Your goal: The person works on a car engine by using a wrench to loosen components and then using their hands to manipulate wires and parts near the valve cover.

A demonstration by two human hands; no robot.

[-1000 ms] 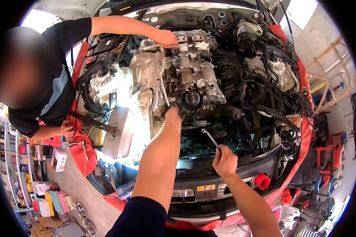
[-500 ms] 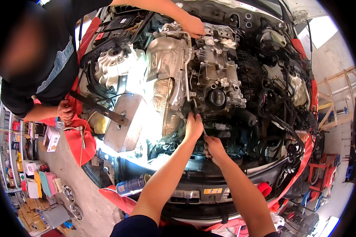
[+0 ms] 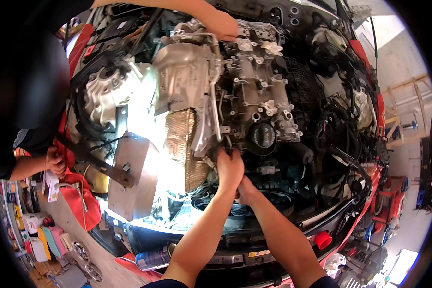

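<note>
From my end I see the right hand [image 3: 245, 191] drawn in below and left of the black filler cap [image 3: 261, 138]; a second ago it held a wrench in plain sight, well apart from the left hand [image 3: 231, 169]. A co-worker's hand [image 3: 221, 24] is at the engine beyond the cap, as before.

The bay is brightly lit left of the cap, where a gold heat shield [image 3: 180, 149] and a metal box [image 3: 134, 177] lie. A blue spray can [image 3: 153, 258] is farther off, nearer me than the cap. Past the box I make out grey floor [image 3: 108, 257] and shelves [image 3: 12, 211]; well right of the cap, a wooden frame [image 3: 408, 105].

The engine [image 3: 247, 77] carries the cap and lies just ahead of both hands. The left hand's fingers are bent, tips at the engine's front edge beside the cap; I can't tell what they grip. The right hand looks curled, mostly behind the left wrist, so its hold and the wrench are hidden from me.
</note>
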